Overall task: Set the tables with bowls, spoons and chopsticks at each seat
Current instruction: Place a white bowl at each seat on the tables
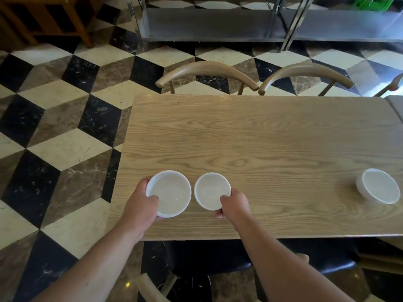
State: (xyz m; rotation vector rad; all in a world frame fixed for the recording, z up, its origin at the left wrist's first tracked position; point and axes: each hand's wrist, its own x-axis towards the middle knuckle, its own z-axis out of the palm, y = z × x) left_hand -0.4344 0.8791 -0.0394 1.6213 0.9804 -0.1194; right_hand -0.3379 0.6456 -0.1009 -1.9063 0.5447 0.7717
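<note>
You have 2 white bowls in hand over the near-left part of the worktop [261,138]. Your left grip [141,201] is clamped on the left bowl [172,192], thumb hooked over its near rim, and your right grip [234,203] is clamped the same way on the right bowl [210,189]. The 2 bowls are just beside each other, rims almost touching. This view does not show whether their bases are on the wood or a little above it. A 3rd bowl [380,186] stands alone, well apart, towards the right end of the near edge. My reading is that you are dealing out bowls, with 1 place served and the far left chair [207,70] and far right chair [305,71] yet to be covered. To do this step well, first draw the 2 bowls apart so the glazed rims cannot knock and chip. Set 1 down at the near-left seat, about as far in from the edge as the 3rd bowl is, so the row looks even. Lower it flat, base first, and let your thumb go only once the base is fully seated. For the far seats, reach across with 1 bowl at a time instead of sliding it over the wood. Leave bare worktop beside each bowl for a spoon and chopsticks, none of which are in view yet.
</note>
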